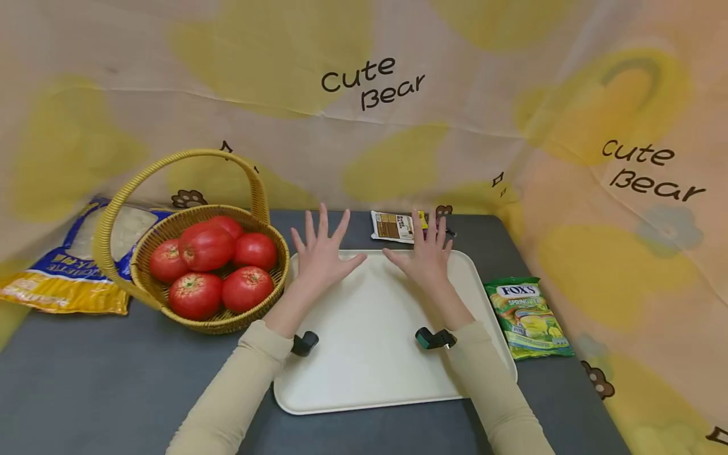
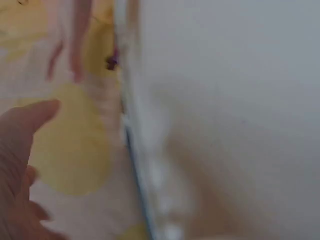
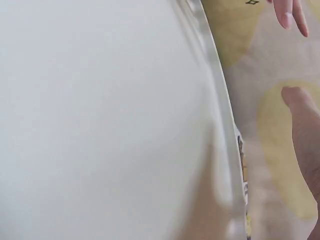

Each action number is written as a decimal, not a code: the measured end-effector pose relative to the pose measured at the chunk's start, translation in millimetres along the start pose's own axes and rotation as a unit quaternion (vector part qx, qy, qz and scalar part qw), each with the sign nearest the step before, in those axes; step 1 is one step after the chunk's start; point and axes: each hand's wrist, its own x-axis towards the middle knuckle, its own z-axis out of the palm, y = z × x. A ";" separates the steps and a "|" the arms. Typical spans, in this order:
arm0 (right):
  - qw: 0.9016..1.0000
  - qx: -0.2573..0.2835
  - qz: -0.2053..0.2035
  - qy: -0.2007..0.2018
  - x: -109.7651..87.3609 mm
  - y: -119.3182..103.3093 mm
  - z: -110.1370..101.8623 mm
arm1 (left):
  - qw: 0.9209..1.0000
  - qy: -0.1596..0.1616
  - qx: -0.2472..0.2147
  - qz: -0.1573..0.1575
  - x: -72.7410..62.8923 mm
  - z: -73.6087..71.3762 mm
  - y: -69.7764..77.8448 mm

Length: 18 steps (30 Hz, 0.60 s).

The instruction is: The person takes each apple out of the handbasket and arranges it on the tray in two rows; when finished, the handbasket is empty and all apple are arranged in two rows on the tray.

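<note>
Over the left part of a white tray (image 1: 370, 341) my left hand (image 1: 323, 256) is held up with fingers spread, holding nothing. My right hand (image 1: 426, 259) mirrors it over the tray's right part, its fingers also spread and holding nothing. The two thumbs point toward each other with a gap between them. In the left wrist view, the left hand (image 2: 20, 150) shows at the left side, beside the blurred tray surface (image 2: 240, 100). The right wrist view has the right hand's thumb (image 3: 302, 120) at the right, past the tray rim (image 3: 225, 95).
Left of the tray stands a wicker basket (image 1: 227, 325) of red tomatoes (image 1: 196, 296), with a blue and yellow bag (image 1: 74, 275) behind it. A green FOX'S candy bag (image 1: 529, 319) lies right of the tray. Small snack packets (image 1: 392, 226) lie beyond the tray, before a printed cloth (image 1: 364, 158).
</note>
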 end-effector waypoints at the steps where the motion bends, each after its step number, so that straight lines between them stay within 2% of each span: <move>1: 1.000 0.026 -0.012 -0.002 0.1 -2.5 -1.1 | 1.000 -0.008 -0.026 0.013 -6.3 -8.1 -0.2; 4: 0.991 0.117 -0.061 -0.015 1.9 -14.7 -8.1 | 0.993 -0.011 -0.108 0.055 -31.4 -40.5 -4.8; 5: 0.986 0.146 -0.077 -0.022 3.0 -20.3 -10.4 | 0.989 0.002 -0.130 0.073 -41.1 -52.7 -8.7; 7: 0.973 0.196 -0.111 -0.044 5.6 -34.7 -16.7 | 0.979 0.049 -0.161 0.118 -60.2 -78.2 -20.3; 8: 0.966 0.218 -0.123 -0.060 6.0 -42.7 -20.7 | 0.971 0.082 -0.171 0.144 -69.4 -91.1 -26.7; 10: 0.954 0.247 -0.144 -0.091 6.8 -59.6 -26.4 | 0.951 0.159 -0.176 0.196 -85.5 -116.4 -41.5; 12: 0.941 0.269 -0.161 -0.124 8.4 -78.4 -29.8 | 0.927 0.235 -0.171 0.237 -98.4 -143.3 -55.6; 13: 0.936 0.277 -0.168 -0.140 9.2 -88.1 -30.4 | 0.913 0.276 -0.168 0.249 -103.0 -156.2 -61.5; 14: 0.930 0.283 -0.177 -0.156 10.0 -97.8 -30.2 | 0.899 0.318 -0.167 0.251 -107.0 -168.2 -66.9; 16: 0.918 0.297 -0.194 -0.179 11.2 -116.9 -27.8 | 0.874 0.399 -0.158 0.227 -112.6 -189.2 -77.8; 17: 0.910 0.307 -0.202 -0.192 11.6 -126.4 -26.4 | 0.866 0.428 -0.159 0.205 -115.1 -198.0 -84.6; 18: 0.903 0.314 -0.210 -0.202 11.8 -135.7 -24.4 | 0.864 0.442 -0.165 0.176 -118.1 -205.0 -92.9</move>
